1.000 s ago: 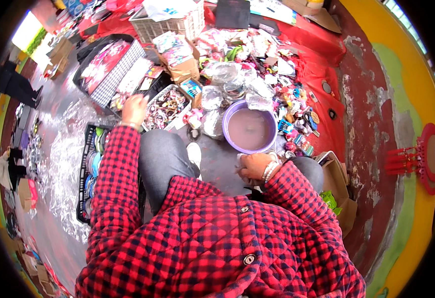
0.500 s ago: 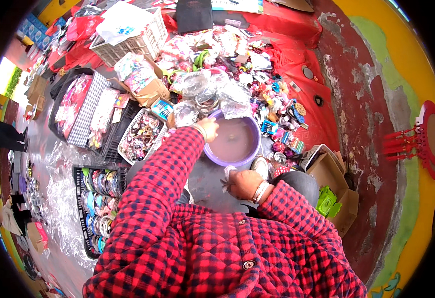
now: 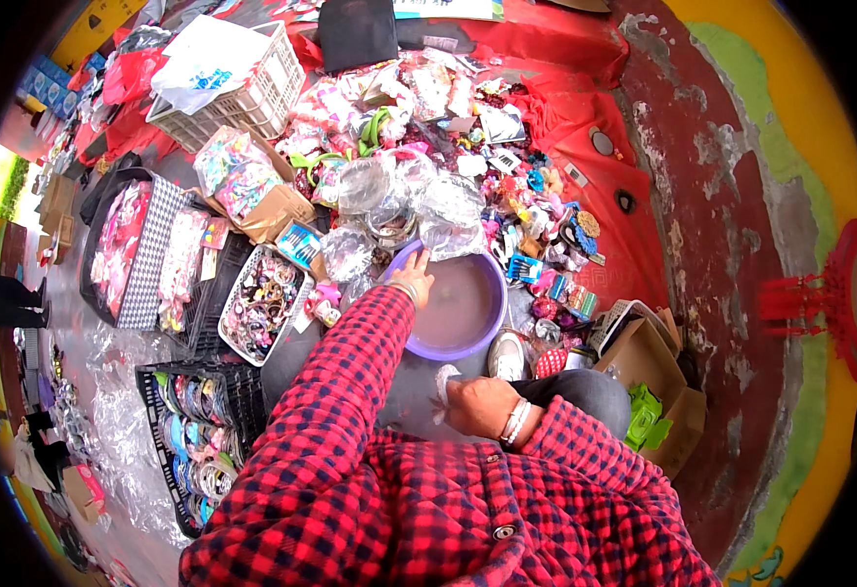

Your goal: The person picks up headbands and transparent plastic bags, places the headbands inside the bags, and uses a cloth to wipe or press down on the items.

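A purple basin [image 3: 448,353] of cloudy greyish-pink water stands on the floor in front of me. At its left rim lies my left hand [image 3: 413,278], fingers stretched out and slightly apart, with nothing visible in them. My right hand [image 3: 482,405] is closed near my knee, below the basin. From its fist pokes a small whitish, crumpled piece [image 3: 445,380], perhaps cloth or plastic film. Clear plastic bags [image 3: 450,211] with round bands sit against the basin's far side.
To the left are a white basket of hair ties [image 3: 266,300], a black crate of headbands [image 3: 193,430] and a cardboard box of packets [image 3: 242,181]. Piled accessories [image 3: 428,98] cover the red sheet ahead. A cardboard box [image 3: 644,342] stands right, near my shoe [image 3: 507,356].
The view has shifted, so the basin and piles appear lower. My left hand's fingers now stretch forward along the basin's left rim. The right hand stays closed on the whitish piece.
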Available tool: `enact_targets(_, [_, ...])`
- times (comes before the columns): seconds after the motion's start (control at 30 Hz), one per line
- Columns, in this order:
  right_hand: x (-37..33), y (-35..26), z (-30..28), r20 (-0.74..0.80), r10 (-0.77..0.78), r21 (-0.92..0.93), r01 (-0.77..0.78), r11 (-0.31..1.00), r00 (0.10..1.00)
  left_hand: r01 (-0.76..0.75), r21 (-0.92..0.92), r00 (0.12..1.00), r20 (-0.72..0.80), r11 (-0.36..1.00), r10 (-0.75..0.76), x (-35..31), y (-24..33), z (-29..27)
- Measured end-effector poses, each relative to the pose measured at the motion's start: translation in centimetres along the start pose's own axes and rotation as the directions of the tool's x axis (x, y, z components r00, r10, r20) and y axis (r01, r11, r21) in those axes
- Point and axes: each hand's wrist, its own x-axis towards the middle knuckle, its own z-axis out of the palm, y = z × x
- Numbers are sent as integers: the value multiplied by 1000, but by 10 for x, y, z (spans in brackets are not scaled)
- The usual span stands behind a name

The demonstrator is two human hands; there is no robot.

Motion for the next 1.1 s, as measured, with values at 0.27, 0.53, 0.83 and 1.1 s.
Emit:
enact_targets(0.27, [19, 6, -17, 48, 37, 40, -39, 998, 998, -43, 56, 999, 10, 998, 42, 42, -14, 11])
enact_targets(0.53, [31, 8, -25, 103, 100, 88, -109, 990, 990, -146, -131, 960, -257, 981, 108, 107, -42, 67])
enact_targets(0.83, [30, 1, -24, 63, 82, 73, -86, 994, 995, -417, -277, 373, -921, 866, -114, 84, -34, -29])
enact_targets(1.1, [14, -5, -13, -78, -1, 238, 20, 971, 997, -578, -756, 528, -633, 307, -566, 36, -62, -67])
